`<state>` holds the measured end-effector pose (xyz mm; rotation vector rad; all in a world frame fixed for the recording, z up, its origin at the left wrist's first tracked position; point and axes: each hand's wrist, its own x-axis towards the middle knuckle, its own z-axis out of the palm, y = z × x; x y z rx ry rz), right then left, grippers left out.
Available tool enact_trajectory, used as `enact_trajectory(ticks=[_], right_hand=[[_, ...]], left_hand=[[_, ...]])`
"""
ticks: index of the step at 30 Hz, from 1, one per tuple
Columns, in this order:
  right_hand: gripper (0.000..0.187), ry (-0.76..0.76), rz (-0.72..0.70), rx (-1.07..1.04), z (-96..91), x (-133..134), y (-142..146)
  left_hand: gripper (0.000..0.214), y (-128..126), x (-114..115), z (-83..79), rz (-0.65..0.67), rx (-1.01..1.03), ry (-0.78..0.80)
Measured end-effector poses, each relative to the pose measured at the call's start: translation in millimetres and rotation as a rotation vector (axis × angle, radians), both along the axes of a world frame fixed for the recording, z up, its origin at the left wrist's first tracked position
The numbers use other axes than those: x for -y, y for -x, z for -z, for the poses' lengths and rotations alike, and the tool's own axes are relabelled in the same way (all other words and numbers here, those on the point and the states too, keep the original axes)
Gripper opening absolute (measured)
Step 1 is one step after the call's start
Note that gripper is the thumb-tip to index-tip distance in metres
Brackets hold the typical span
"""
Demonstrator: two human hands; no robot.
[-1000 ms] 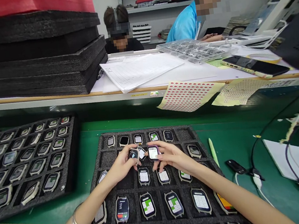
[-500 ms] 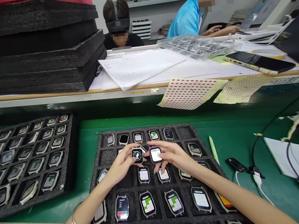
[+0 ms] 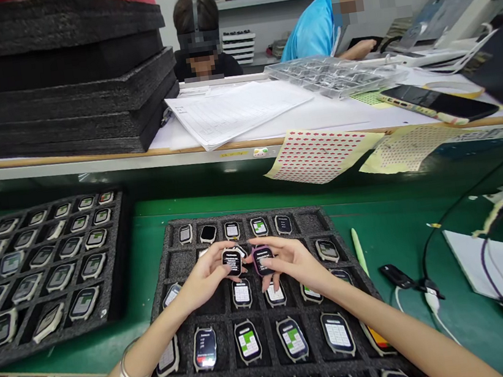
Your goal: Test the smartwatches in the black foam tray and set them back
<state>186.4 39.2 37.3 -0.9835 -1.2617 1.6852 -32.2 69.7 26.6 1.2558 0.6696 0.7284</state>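
Above a black foam tray point(image 3: 260, 308), my two hands hold one smartwatch each, side by side with the screens facing me. My left hand point(image 3: 208, 276) is closed on a light-framed smartwatch point(image 3: 232, 261), its thumb on the lower screen. In my right hand point(image 3: 292, 261) is a purple-framed smartwatch point(image 3: 261, 255), gripped at the edges with the thumb over the glass. Both screens are dark with lines of white text too small to read. Strapless watches lie in the tray's cells around my hands, such as a watch with a green and white screen point(image 3: 248, 341).
A second foam tray of watches point(image 3: 57, 263) lies at the left. Stacked black foam point(image 3: 57, 84) stands on the shelf, beside papers point(image 3: 241, 109) and a phone point(image 3: 439, 103). Cables point(image 3: 433, 297) and a green pen point(image 3: 359, 251) lie at the right. Two people sit beyond.
Both held watches' screens have changed: the left from a watch face, the right from a white page, to dark pages of text. My hands have barely moved.
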Motion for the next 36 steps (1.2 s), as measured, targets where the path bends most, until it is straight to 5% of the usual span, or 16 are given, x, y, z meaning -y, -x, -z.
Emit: enact_trajectory(ticks=[9,15,22,27,31,36], right_hand=[[0.073,-0.077,-0.130,0.097,-4.6,2,-4],[0.062,-0.152,-0.185,0.340,-18.1,-2,-22],[0.043,-0.597,0.069,1.052,-14.3,-33,-102],[0.050,-0.618,0.187,1.228,14.3,-51,-154],[0.054,-0.680,0.161,1.268,25.0,-49,-166],[0.044,-0.831,0.129,1.352,7.4,-42,-149]], left_hand=[[0.038,0,0,-2.4,-0.052,0.038,0.021],[0.034,0,-1,-0.2,-0.057,0.077,0.023],[0.032,-1,-1,-3.3,-0.074,0.083,0.050],[0.031,-2,-2,-4.0,-0.088,0.068,0.066],[0.031,-1,-2,-3.1,-0.069,0.064,0.072],[0.031,-2,-1,-3.4,-0.076,0.045,0.069]])
